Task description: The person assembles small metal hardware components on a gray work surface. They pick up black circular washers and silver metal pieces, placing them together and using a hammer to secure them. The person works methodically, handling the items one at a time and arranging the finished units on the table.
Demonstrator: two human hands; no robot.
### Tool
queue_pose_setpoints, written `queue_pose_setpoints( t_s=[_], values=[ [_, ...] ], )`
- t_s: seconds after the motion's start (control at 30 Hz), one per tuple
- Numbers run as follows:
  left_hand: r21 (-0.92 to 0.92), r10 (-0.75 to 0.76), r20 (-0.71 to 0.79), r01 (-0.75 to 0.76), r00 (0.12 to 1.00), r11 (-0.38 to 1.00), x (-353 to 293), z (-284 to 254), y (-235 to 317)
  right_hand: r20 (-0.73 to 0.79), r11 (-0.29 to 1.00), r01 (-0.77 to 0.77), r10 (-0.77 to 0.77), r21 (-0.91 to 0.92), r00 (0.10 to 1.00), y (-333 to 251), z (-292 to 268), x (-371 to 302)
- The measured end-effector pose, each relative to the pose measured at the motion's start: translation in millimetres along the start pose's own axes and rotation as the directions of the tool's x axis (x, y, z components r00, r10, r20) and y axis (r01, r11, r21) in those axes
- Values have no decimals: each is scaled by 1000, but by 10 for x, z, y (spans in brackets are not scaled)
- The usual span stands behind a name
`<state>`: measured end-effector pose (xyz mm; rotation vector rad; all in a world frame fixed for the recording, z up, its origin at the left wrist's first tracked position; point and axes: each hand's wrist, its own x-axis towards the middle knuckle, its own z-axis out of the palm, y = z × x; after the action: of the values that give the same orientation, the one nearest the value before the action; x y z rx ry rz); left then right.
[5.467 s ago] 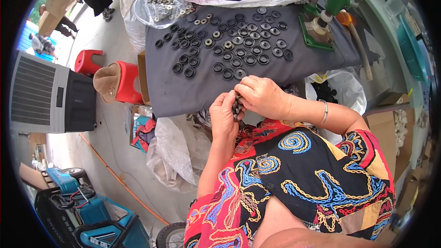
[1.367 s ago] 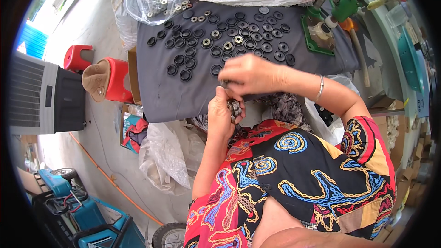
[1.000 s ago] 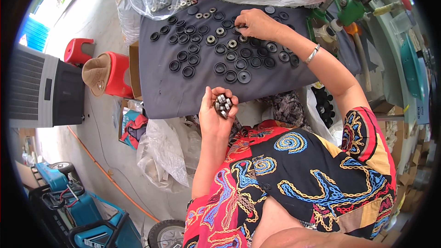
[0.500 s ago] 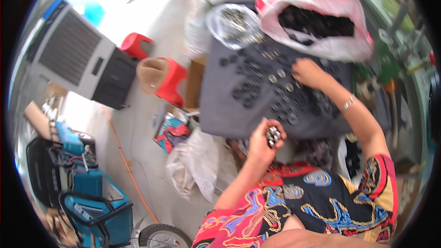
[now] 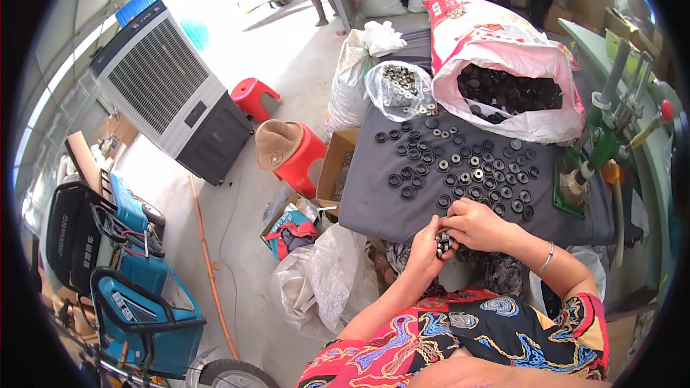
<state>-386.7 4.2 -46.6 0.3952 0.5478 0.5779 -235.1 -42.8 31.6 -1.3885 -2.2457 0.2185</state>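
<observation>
Cupped in my left hand [image 5: 424, 253] is a clump of small metal rings [image 5: 445, 246], just off the near edge of the grey cloth-covered table [image 5: 370, 208]. My right hand [image 5: 480, 225] meets it there, its fingers closed and touching the clump; what is between those fingertips is hidden. Beyond my hands, many black rings [image 5: 408, 192] are spread over the cloth. A few of them have a shiny metal ring [image 5: 463, 179] at their centre. Some loose metal rings [image 5: 445, 134] lie farther back, near a clear plastic bag [image 5: 376, 90] of similar metal parts.
A large white and red sack [image 5: 460, 39] of black parts lies open at the back of the table. A green hand press [image 5: 602, 145] with a red knob stands at the right. To the left are red stools [image 5: 298, 172], an air cooler [image 5: 169, 75] and a blue cart [image 5: 147, 330].
My right hand has come back from among the rings on the table to the metal rings in my left hand. The view has tilted up, and a person shows far off.
</observation>
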Motion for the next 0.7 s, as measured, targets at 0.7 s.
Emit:
queue_pose_setpoints(
  t_s=[0.7],
  values=[
    [-15,18,149,-16,989,1000,-85,124,-101,-18,988,-19,22,152,1000,-135,-118,-106]
  ],
)
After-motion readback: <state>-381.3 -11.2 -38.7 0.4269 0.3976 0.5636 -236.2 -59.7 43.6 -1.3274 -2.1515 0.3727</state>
